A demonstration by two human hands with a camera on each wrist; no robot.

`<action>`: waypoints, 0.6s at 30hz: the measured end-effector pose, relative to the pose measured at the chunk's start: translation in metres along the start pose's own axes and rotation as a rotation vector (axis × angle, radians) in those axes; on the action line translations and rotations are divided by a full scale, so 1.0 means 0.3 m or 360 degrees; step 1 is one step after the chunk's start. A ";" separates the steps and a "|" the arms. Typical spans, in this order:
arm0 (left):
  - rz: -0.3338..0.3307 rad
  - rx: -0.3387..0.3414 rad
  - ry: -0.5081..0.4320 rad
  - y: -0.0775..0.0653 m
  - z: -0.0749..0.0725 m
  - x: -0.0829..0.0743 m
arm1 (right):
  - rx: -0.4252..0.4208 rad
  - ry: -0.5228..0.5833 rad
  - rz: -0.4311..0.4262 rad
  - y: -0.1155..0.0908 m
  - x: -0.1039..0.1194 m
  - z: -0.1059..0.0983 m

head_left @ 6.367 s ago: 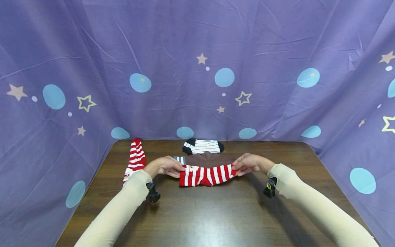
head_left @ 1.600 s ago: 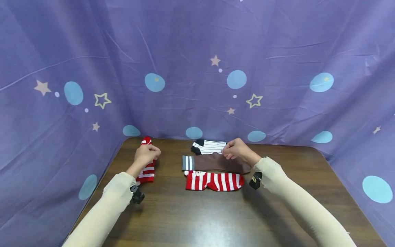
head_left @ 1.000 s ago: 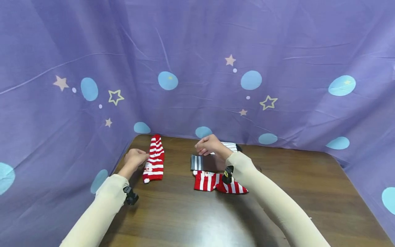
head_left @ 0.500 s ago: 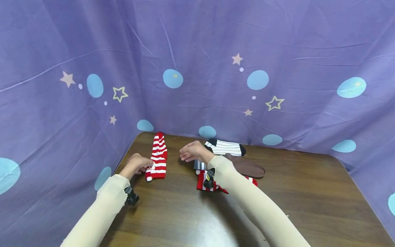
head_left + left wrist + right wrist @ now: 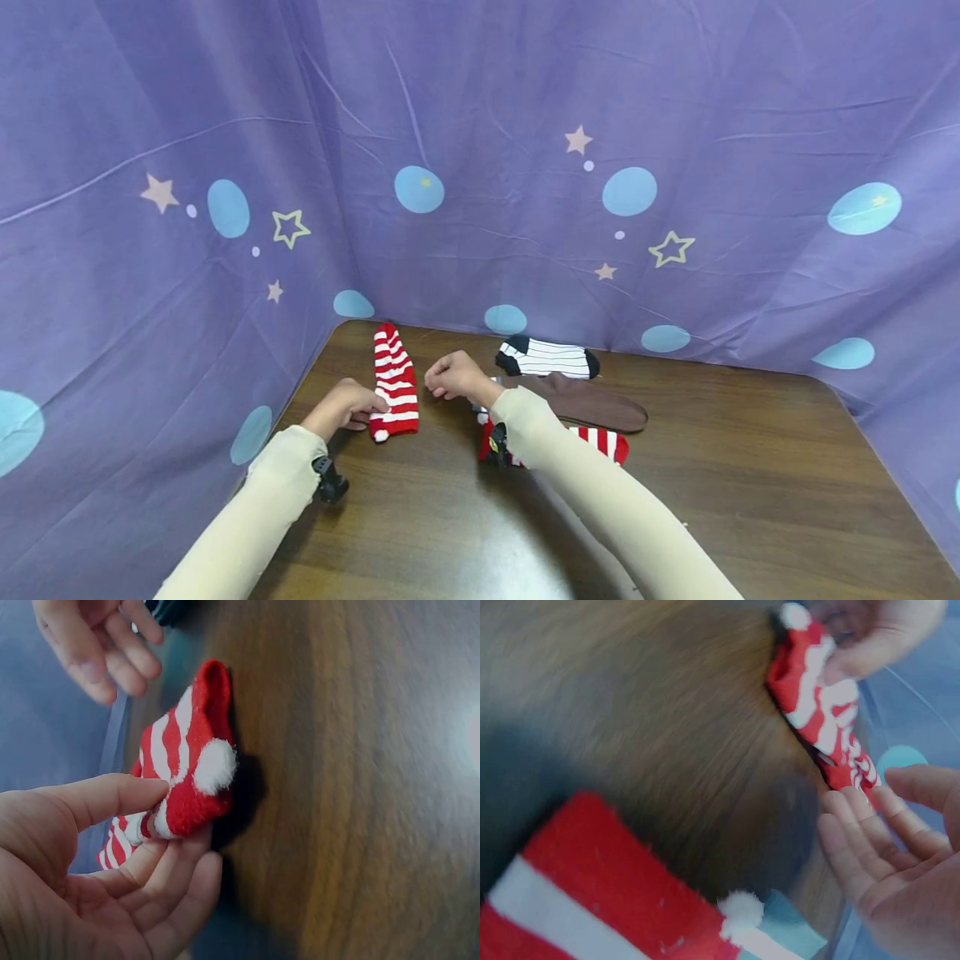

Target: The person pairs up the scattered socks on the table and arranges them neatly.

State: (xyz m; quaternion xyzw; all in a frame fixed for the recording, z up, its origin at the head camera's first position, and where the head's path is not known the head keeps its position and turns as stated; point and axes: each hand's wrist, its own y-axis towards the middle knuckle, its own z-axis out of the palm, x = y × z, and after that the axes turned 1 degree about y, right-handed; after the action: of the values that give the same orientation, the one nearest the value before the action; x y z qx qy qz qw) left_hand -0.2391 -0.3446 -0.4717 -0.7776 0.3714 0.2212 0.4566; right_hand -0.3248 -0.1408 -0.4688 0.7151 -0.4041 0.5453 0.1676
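Note:
My left hand (image 5: pixel 347 406) pinches the cuff end of a red-and-white striped sock (image 5: pixel 395 383) at the table's left side. In the left wrist view, the thumb lies on top of the cuff and the fingers are beneath it, beside a white pom-pom (image 5: pixel 216 766). That cuff stands raised above the wood, with a shadow under it. My right hand (image 5: pixel 459 377) hovers just right of this sock, holding nothing; its fingers are loosely bent in the right wrist view. Under the right forearm lies a matching striped sock (image 5: pixel 600 442), partly hidden by the sleeve.
A brown sock (image 5: pixel 592 402) with a grey cuff lies behind the matching striped one, its cuff mostly covered by the right arm. Farther back is a white sock (image 5: pixel 551 358) with black toe and heel. A purple curtain (image 5: pixel 480 250) encloses the wooden table (image 5: pixel 750 467).
Both hands have left the right-hand striped sock, which now lies before the brown one. The left hand has moved to the left sock and taken its cuff; the right hand has followed leftward.

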 end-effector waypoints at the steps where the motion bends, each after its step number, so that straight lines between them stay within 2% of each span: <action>1: -0.0001 0.0013 -0.0029 -0.001 0.005 -0.003 | -0.0029 -0.0138 -0.0090 0.001 0.004 0.006; 5: 0.0047 0.0087 -0.0064 -0.003 0.022 -0.014 | -0.0056 -0.0541 -0.0400 0.011 0.029 0.027; 9: 0.0148 0.0165 0.0048 -0.015 0.027 -0.024 | 0.0106 -0.0687 -0.0610 0.019 0.049 0.041; 13: 0.0237 0.0256 0.0172 -0.029 0.021 -0.035 | 0.0299 -0.0840 -0.0693 0.022 0.060 0.054; 16: 0.0274 0.0290 0.0250 -0.037 0.012 -0.044 | 0.0400 -0.0921 -0.0675 0.020 0.058 0.064; 18: 0.0293 0.0302 0.0306 -0.038 0.006 -0.048 | 0.0422 -0.0945 -0.0646 0.017 0.054 0.069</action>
State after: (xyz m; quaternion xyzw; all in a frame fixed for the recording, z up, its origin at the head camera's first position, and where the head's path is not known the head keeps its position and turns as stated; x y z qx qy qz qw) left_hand -0.2391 -0.3341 -0.4566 -0.7112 0.5023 0.1505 0.4682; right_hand -0.3141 -0.1645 -0.4623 0.9228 -0.2111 0.3177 0.0540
